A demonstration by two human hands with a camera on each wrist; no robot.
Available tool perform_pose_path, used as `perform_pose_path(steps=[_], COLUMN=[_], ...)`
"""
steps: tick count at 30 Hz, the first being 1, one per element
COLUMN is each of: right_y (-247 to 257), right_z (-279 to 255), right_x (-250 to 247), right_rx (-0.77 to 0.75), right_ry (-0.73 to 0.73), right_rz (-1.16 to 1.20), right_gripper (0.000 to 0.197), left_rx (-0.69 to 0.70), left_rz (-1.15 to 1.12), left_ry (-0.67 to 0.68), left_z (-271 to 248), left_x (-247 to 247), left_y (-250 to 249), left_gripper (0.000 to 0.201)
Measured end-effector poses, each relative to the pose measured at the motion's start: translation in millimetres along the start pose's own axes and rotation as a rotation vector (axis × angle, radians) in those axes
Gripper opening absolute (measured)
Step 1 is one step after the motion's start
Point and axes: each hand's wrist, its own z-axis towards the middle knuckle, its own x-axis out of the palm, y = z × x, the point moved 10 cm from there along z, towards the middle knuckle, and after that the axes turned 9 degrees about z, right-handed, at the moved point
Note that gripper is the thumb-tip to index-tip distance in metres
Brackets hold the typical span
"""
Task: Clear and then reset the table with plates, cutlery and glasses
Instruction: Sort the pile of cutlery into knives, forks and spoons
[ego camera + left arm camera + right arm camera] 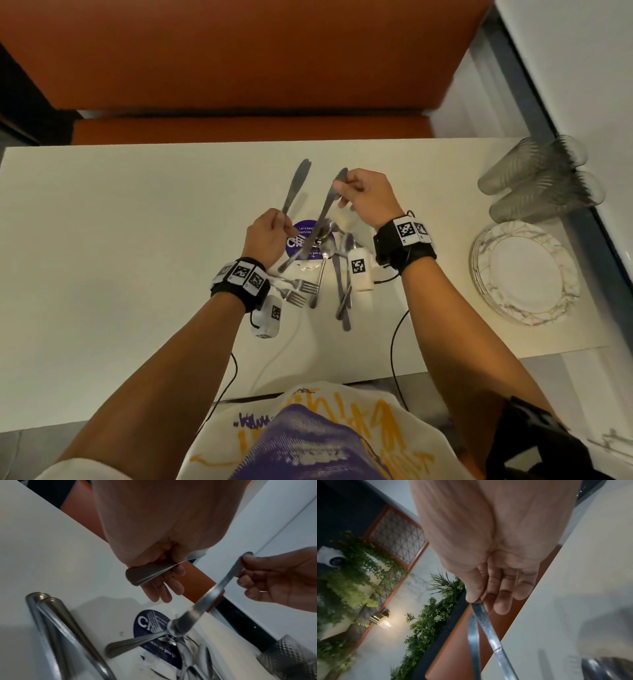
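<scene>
Gripping slim steel knives (295, 190), both hands (265, 238) raised.

Both forearms are bare. Each wrist wears a black strap (239, 284) carrying white tiles printed with black square-code markers — the right strap (406, 245) matches it. A small white block (269, 317) with its own marker hangs under each wrist, trailing a thin black cable (394, 346). The shirt (308, 435) is white with purple and yellow print.
</scene>
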Motion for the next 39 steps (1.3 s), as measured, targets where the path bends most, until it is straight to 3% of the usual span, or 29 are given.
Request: perform_pose_path(steps=[8,19,29,34,39], right_y=[-11,-14,-13,-7,-4], right_z=[-14,-26,-25,-24,-18], right_x=[9,-5,-6,-1,4], right_rx=[0.024,-0.016,0.003,-0.003,-0.018], right_ry=[-0.107,-0.3,-0.26,-0.179,-0.078], right_rz=[0.106,0.06,0.087,0.128,0.101], right_gripper=[0.01,0.022,0.023,0.04,0.023], left_rx=[-0.042,-0.092,-0.218,-0.237,-0.231], left_rz=[-0.124,-0.359,-0.404,-0.431,-0.403], left_ry=[0.221,0.329,0.361,0.329,0.337], left_z=[-25,-38,-39,-38,-36], left_x=[43,51,56,54,54], left_y=[-25,-26,-15,-12,-8], left_gripper=[0.031,0.033,0.026,0.027,0.037])
